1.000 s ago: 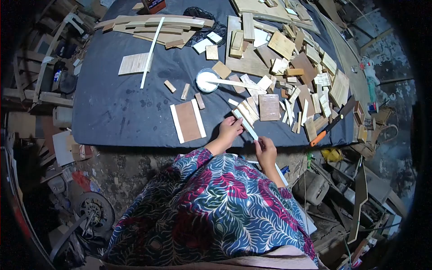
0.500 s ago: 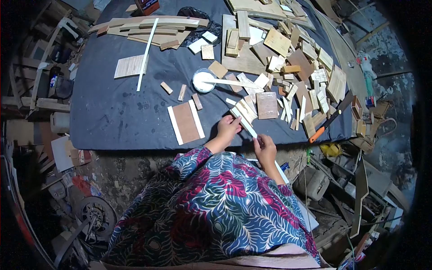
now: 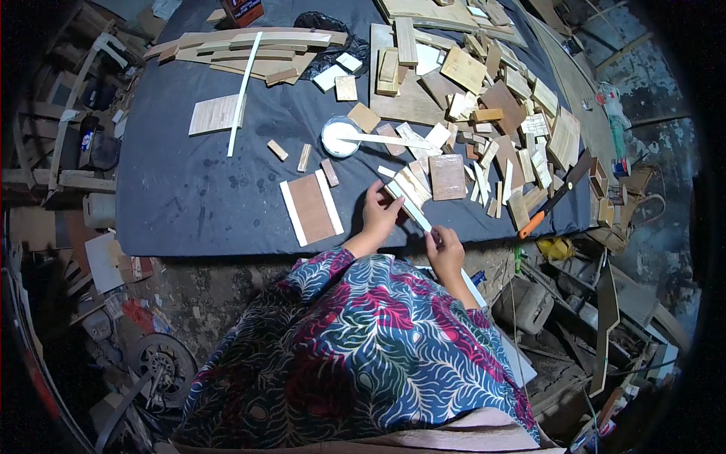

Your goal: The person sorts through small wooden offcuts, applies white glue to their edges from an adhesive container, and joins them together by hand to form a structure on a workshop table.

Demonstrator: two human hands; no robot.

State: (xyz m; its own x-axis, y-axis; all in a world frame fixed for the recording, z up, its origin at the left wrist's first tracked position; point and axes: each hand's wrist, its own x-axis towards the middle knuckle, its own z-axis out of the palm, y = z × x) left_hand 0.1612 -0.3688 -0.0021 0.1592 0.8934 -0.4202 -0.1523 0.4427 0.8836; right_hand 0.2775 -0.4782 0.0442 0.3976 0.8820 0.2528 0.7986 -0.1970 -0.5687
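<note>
My left hand (image 3: 380, 214) touches the upper part of a long, pale wooden strip (image 3: 414, 213), its fingers curled at the strip's left side. Farther down, my right hand (image 3: 445, 248) pinches the same strip, which slants toward my body and passes under that forearm. Just beyond the strip's upper end are pale wood blocks (image 3: 412, 184). Left of my hands lies a brown board (image 3: 312, 208) with white strips along two sides. A tub of white paste (image 3: 340, 138) stands beyond them, a flat stick (image 3: 386, 140) resting across it.
A heap of wood offcuts (image 3: 491, 113) covers the table's right side. A saw with an orange handle (image 3: 532, 225) lies at the right edge. Long wood slats (image 3: 253, 54) and a black plastic bag (image 3: 325, 45) are at the back. A wheel (image 3: 162, 367) stands on the floor at left.
My left hand has shifted slightly up and left along the strip, with its fingers more raised. The right hand stays nearly in place. The whole view has moved slightly.
</note>
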